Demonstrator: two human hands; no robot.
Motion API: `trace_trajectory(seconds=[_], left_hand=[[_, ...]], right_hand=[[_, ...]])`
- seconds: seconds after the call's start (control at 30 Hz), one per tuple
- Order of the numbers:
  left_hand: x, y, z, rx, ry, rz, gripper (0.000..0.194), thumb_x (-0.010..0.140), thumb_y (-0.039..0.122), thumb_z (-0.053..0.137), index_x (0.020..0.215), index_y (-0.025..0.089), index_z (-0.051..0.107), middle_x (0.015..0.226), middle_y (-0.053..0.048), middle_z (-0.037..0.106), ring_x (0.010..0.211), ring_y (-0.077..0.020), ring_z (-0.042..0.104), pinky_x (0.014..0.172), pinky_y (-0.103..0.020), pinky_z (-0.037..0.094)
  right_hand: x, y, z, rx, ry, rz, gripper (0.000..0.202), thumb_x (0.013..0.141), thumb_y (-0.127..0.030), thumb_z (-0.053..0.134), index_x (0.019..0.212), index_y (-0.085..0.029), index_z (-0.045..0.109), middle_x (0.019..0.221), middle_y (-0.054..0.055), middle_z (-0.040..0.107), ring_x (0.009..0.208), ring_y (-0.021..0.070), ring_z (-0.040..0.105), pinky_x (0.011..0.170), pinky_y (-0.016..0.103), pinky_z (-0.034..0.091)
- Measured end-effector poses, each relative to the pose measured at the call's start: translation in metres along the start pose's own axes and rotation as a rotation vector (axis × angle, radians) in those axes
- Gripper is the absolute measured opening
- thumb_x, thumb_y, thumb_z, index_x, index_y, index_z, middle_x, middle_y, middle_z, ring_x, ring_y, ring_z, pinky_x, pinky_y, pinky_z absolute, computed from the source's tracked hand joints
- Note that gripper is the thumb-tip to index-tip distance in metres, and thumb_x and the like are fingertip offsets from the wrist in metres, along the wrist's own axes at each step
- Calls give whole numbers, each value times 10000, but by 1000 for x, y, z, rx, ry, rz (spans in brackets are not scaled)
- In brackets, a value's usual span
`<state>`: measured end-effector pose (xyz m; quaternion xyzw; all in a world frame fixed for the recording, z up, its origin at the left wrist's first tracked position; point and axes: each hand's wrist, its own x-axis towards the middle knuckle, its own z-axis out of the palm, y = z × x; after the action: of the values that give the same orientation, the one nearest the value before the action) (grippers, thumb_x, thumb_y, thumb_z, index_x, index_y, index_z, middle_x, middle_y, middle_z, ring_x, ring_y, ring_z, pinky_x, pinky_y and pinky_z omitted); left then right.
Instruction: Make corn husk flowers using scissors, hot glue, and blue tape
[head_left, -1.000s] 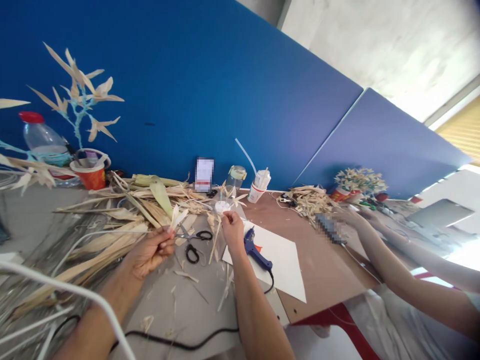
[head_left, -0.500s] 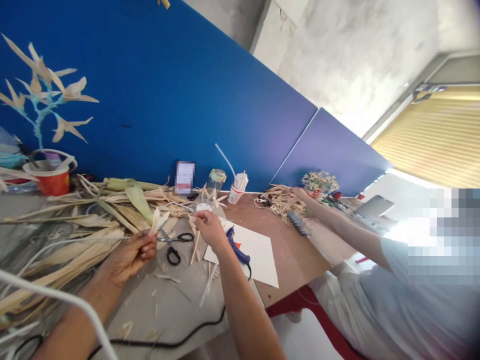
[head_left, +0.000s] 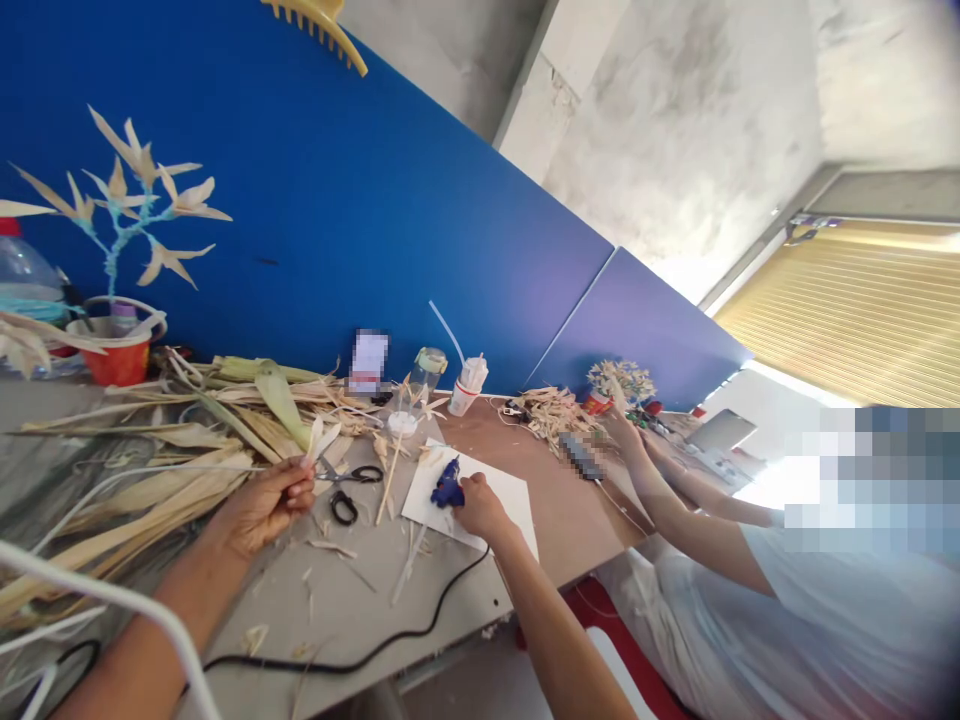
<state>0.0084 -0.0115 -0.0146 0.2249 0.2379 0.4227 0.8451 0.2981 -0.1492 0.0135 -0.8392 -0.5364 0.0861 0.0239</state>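
Note:
Pinched in my left hand point(head_left: 274, 505) is a small pale corn-husk flower point(head_left: 322, 440), its petals pointing up from my fingertips. My right hand point(head_left: 481, 508) is closed on the blue hot glue gun point(head_left: 448, 484), which is over a white sheet point(head_left: 514, 503). A black cord point(head_left: 360, 662) runs from it along the table's front. Black-handled scissors point(head_left: 346, 508) lie open beside my left fingers. Dried corn husks point(head_left: 172, 485) are heaped to the left, under and behind my left forearm. A thin stick point(head_left: 388, 485) lies between the scissors and the sheet.
A husk-flower plant point(head_left: 124, 230) stands in a red bucket point(head_left: 120, 362) at the left. A phone point(head_left: 367, 360), a bottle point(head_left: 427, 370) and a paper cup point(head_left: 466, 390) line the blue partition point(head_left: 360, 200). At right a co-worker point(head_left: 810, 600) reaches toward husk scraps point(head_left: 551, 418). A white cable point(head_left: 150, 600) crosses the near left.
My right hand has moved from near the bottle to the right and down, and has taken hold of the glue gun. My left hand keeps its pinch. The co-worker's second arm now shows.

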Motion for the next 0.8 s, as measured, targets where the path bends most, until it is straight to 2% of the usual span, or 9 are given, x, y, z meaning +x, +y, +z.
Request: trace_trajectory(seconds=[0.13, 0.27, 0.37, 0.47, 0.57, 0.67, 0.8], left_hand=[[-1, 1, 1, -1, 18, -2, 169, 690, -65, 646, 663, 87, 577, 592, 20, 494, 414, -17, 416, 347, -106, 343], [-2, 1, 6, -21, 32, -11, 186, 688, -88, 618, 658, 88, 565, 584, 17, 498, 404, -18, 410, 335, -101, 322], [-2, 1, 7, -23, 29, -24, 182, 706, -81, 603, 663, 91, 564, 583, 14, 505, 399, -17, 405, 335, -101, 324], [-1, 1, 5, -37, 34, -29, 186, 718, -80, 590, 665, 96, 560, 585, 12, 510, 398, -15, 403, 335, -97, 319], [-1, 1, 5, -57, 31, -36, 204, 709, -93, 588, 660, 101, 552, 575, 15, 498, 404, -20, 405, 337, -98, 315], [-4, 1, 6, -65, 20, -24, 198, 705, -91, 597, 668, 98, 552, 607, 0, 515, 409, -19, 396, 340, -104, 308], [-9, 1, 9, -52, 17, -7, 190, 713, -74, 607, 677, 101, 546, 609, 10, 498, 419, -19, 395, 354, -107, 306]], right_hand=[[3, 7, 1, 111, 39, -83, 311, 729, -93, 541, 1029, -105, 623, 1167, 168, 547, 974, 236, 614, 857, 312, 441], [2, 23, -8, 400, 186, -139, 333, 669, -100, 551, 990, -117, 642, 1121, 142, 575, 1036, 240, 575, 909, 323, 428], [-2, 31, -21, 727, 275, -99, 344, 648, -168, 579, 987, -152, 637, 993, 85, 618, 893, 217, 589, 770, 318, 470], [-7, 29, -39, 1184, 196, -50, 322, 652, -262, 633, 956, -159, 609, 740, 20, 606, 630, 151, 539, 556, 252, 413], [-12, 11, -50, 1546, 66, -148, 318, 626, -331, 718, 856, -154, 588, 591, -17, 544, 533, 111, 473, 494, 220, 343], [-17, -21, -50, 1625, -93, -266, 357, 633, -349, 765, 881, -152, 601, 557, -30, 522, 499, 90, 446, 490, 214, 329], [-21, -70, -36, 1535, -258, -485, 367, 758, -454, 672, 963, -154, 622, 684, 24, 600, 586, 123, 533, 560, 249, 390]])
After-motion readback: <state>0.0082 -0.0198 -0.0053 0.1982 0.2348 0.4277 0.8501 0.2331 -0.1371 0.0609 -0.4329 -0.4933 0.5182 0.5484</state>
